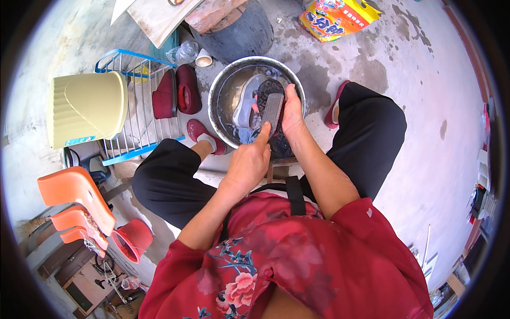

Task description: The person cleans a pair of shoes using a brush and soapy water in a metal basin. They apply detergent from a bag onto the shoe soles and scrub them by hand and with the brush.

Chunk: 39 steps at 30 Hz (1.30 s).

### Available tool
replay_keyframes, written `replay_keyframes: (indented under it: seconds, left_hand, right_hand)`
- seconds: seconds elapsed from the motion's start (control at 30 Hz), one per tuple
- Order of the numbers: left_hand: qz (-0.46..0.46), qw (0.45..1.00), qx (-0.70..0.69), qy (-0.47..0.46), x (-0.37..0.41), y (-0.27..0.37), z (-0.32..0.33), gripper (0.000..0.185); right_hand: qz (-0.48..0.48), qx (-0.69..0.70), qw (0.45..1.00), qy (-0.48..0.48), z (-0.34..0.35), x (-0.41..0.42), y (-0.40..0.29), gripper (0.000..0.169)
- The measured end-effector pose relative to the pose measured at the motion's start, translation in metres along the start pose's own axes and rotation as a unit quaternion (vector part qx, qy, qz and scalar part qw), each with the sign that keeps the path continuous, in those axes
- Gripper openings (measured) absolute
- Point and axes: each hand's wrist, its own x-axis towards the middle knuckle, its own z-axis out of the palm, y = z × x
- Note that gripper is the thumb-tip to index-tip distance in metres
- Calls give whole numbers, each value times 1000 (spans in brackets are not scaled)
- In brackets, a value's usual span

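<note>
My left hand grips a grey-brown scrubbing brush, its forefinger stretched along the brush's back. The brush lies against the black sole of a dark shoe. My right hand holds that shoe from the right, sole up, over a round metal basin. A strip of dark red shows at the shoe's side. Within the basin, another shoe with a pale grey sole rests in dark water, left of the held one. The brush's bristles are hidden.
Left of the basin stand dark red shoes, beside a blue-edged wire rack and a cream plastic bin. A large dark pot stands beyond the basin. An orange detergent bag lies on the wet-spotted floor.
</note>
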Motion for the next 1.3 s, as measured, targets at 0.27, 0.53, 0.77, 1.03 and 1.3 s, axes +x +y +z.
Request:
replay_keyframes:
  seconds: [0.27,0.53,0.77,1.03,1.3]
  left_hand:
    - [18,993,110,50,73,-56,7,38]
    - [59,997,58,-14,14,-16,10,38]
    - [46,990,133,11,62,-25,17,38]
    - [31,991,131,19,46,-45,15,37]
    - [18,999,38,-27,18,-24,21,39]
  right_hand:
    - [66,52,996,-18,1,-2,16,45]
    - [14,24,1000,-12,-26,10,7,54]
    - [6,43,998,36,-15,7,2,50]
    - [33,48,998,20,-27,12,14,49]
    - [68,10,996,60,-29,11,2,53]
